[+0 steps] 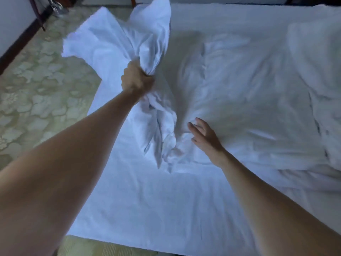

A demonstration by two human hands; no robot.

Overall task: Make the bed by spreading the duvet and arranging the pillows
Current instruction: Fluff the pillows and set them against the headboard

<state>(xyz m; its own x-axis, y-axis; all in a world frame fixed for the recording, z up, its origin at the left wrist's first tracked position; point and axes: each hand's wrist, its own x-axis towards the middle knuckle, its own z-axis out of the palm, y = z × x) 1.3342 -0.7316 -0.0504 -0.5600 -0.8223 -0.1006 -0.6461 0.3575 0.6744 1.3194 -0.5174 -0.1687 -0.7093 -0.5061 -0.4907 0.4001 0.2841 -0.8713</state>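
Clearly, little of the task is judged done. A bunched part of the duvet (129, 45) is clenched in the fisted left hand (136, 79) and held lifted, its loose end fanned out above and beyond the knuckles, a twisted tail hanging below the wrist. The right hand (203, 133) is spread flat, fingers open, on the crumpled bulk lying just ahead of it. The sheet (156, 209) nearer than both hands is left bare. No pillow can be told apart with certainty; spreading and arranging remain.
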